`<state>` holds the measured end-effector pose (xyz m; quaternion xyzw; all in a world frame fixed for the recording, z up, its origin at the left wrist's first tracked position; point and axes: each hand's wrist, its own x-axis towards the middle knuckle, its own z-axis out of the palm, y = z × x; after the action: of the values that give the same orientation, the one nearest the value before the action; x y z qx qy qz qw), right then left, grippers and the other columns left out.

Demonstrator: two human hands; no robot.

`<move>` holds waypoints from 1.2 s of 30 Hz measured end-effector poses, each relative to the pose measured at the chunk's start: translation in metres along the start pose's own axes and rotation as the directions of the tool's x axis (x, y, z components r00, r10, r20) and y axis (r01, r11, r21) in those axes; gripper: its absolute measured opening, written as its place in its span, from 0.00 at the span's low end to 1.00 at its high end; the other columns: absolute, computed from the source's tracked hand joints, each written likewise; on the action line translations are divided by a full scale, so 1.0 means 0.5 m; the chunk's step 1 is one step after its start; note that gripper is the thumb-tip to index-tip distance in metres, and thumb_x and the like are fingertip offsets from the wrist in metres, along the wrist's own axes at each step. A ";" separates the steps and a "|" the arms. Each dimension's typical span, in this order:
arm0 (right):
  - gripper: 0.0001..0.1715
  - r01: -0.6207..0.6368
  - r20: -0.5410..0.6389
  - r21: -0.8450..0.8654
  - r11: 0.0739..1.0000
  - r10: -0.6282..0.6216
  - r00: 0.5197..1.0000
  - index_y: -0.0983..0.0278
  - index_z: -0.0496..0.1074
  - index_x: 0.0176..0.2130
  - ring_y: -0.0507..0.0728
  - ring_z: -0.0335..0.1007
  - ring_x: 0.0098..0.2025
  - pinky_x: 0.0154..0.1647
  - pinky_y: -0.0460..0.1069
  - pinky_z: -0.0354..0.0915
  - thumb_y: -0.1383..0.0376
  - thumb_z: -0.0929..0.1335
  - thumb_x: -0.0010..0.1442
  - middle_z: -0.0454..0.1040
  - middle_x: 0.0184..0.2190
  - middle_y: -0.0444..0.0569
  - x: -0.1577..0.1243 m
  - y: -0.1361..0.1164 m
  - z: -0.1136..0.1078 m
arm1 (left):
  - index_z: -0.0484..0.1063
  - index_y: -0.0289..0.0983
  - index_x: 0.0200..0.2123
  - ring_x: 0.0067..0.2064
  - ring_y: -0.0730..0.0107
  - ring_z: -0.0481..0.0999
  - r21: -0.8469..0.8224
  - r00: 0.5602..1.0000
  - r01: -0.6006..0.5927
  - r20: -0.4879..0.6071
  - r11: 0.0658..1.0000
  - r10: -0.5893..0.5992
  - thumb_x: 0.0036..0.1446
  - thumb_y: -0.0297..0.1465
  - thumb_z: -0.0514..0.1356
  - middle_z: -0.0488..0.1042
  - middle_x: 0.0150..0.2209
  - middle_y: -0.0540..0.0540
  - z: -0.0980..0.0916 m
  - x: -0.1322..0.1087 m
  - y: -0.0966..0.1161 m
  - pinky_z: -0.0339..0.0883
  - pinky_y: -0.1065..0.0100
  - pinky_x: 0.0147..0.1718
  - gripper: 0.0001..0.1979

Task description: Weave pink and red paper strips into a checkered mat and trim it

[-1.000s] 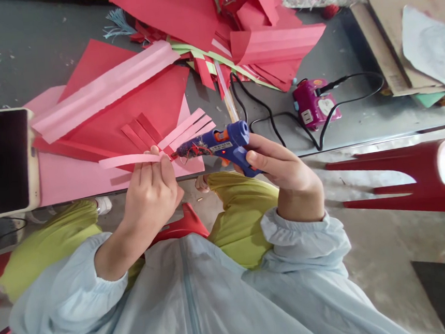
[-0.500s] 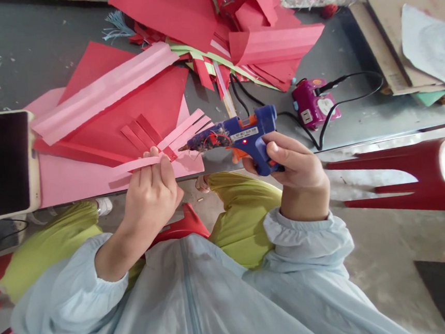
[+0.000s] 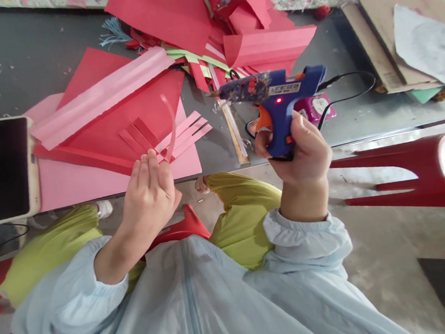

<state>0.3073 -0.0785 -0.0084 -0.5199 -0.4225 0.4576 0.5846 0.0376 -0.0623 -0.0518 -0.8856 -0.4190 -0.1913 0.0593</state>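
A: Your left hand: what is it doing?
B: Your left hand lies at the table edge, fingers pressed side by side. A thin, curved pink strip rises from beside your fingertips; I cannot tell whether thumb and finger pinch its lower end.

A: Materials beneath?
B: Flat, narrow red strips and a fan of straight pink strips lie just beyond your fingers. Under them, a smooth red sheet overlaps a pink sheet. A creased, lengthwise-folded pink paper crosses the red.

A: And your right?
B: Your right hand grips the blue plastic glue gun, fingers curled round its handle, one at the orange trigger. The gun is raised, its nozzle pointing left, apart from the strips. Its barrel looks crusted and stringy; a red light glows.
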 end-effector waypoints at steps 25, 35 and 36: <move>0.18 0.206 -0.175 0.042 0.978 -0.196 0.965 0.60 0.80 0.36 0.55 0.66 0.21 0.17 0.50 0.48 0.49 0.71 0.58 0.77 0.30 0.51 0.024 0.038 -0.006 | 0.68 0.20 0.59 0.59 0.34 0.74 0.119 0.992 -0.072 0.107 0.990 0.059 0.58 0.26 0.56 0.69 0.59 0.16 -0.017 0.009 0.001 0.73 0.44 0.55 0.26; 0.20 0.188 -0.163 0.028 0.982 -0.181 0.970 0.60 0.79 0.36 0.61 0.76 0.29 0.16 0.49 0.50 0.47 0.70 0.59 0.79 0.33 0.53 0.023 0.039 -0.004 | 0.68 0.19 0.59 0.60 0.31 0.72 0.086 0.989 -0.078 0.130 0.993 0.066 0.58 0.26 0.57 0.67 0.59 0.13 -0.020 0.008 0.001 0.73 0.42 0.54 0.26; 0.20 0.190 -0.164 0.031 0.981 -0.183 0.970 0.60 0.79 0.36 0.60 0.76 0.29 0.16 0.49 0.50 0.47 0.70 0.59 0.78 0.32 0.52 0.023 0.040 -0.004 | 0.68 0.19 0.58 0.60 0.30 0.72 0.093 0.989 -0.082 0.128 0.992 0.069 0.59 0.26 0.57 0.67 0.59 0.13 -0.020 0.008 0.001 0.73 0.42 0.54 0.26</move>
<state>0.3099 -0.0669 -0.0281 -0.4994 -0.4105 0.3671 0.6688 0.0375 -0.0625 -0.0411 -0.9071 -0.3968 -0.1123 0.0836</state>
